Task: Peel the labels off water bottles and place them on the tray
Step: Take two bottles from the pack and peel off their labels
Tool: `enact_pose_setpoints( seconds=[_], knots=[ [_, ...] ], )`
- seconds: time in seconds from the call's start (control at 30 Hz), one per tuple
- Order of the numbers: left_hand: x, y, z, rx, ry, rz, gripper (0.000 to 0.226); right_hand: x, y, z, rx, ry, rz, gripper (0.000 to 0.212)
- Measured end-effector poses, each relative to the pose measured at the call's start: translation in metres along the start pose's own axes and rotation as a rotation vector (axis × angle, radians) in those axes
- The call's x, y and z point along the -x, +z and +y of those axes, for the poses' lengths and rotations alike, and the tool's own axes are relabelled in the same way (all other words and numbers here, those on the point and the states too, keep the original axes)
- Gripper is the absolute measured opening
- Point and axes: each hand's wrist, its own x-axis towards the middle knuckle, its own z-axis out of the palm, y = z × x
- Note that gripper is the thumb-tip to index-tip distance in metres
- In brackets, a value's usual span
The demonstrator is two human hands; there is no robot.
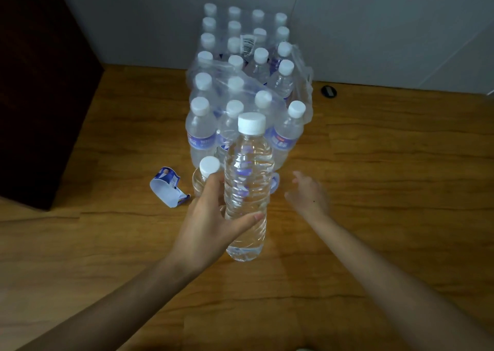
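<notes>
My left hand [211, 217] grips a clear, label-free water bottle [247, 179] with a white cap, held upright above the wooden floor. My right hand [307, 193] hovers to the right of it, fingers relaxed, holding nothing. Behind my left hand stands another bare bottle [207, 170], partly hidden. A peeled blue-and-white label [167, 187] lies curled on the floor to the left. A second bit of blue label [274, 182] shows just right of the held bottle. No tray is in view.
A torn shrink-wrapped pack of several labelled bottles [240, 83] stands ahead against the grey wall. A dark cabinet [40, 83] fills the left side. A small black round object [328, 92] lies on the floor near the wall.
</notes>
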Motion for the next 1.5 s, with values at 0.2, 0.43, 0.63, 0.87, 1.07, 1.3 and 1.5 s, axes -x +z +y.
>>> enact_pose_setpoints(
  seconds=[0.2, 0.43, 0.63, 0.87, 1.07, 1.3, 1.5],
  knots=[
    [-0.001, 0.011, -0.018, -0.027, -0.034, -0.019, 0.06, 0.03, -0.012, -0.011, -0.904, -0.222, -0.021, 0.045],
    [-0.007, 0.02, -0.025, -0.033, -0.024, -0.016, 0.066, 0.066, -0.044, -0.031, -1.071, -0.547, -0.292, 0.074],
    [-0.011, 0.026, -0.031, -0.121, 0.028, -0.04, 0.072, 0.066, -0.046, -0.043, -0.807, -0.492, -0.09, 0.062],
    [-0.014, 0.016, -0.022, -0.533, 0.199, 0.002, 0.056, 0.057, -0.031, -0.035, -0.755, -0.391, -0.047, 0.058],
    [-0.013, -0.031, -0.035, -0.492, 0.205, 0.389, 0.069, 0.042, -0.02, -0.033, -0.613, -0.347, 0.013, 0.051],
    [-0.047, -0.03, -0.043, -0.334, 0.005, -0.046, 0.076, 0.024, -0.009, -0.048, -0.524, -0.407, -0.019, 0.057],
    [-0.058, -0.029, -0.042, -0.487, 0.034, -0.015, 0.062, 0.021, -0.008, -0.054, -0.487, -0.423, -0.013, 0.058]
  ],
)
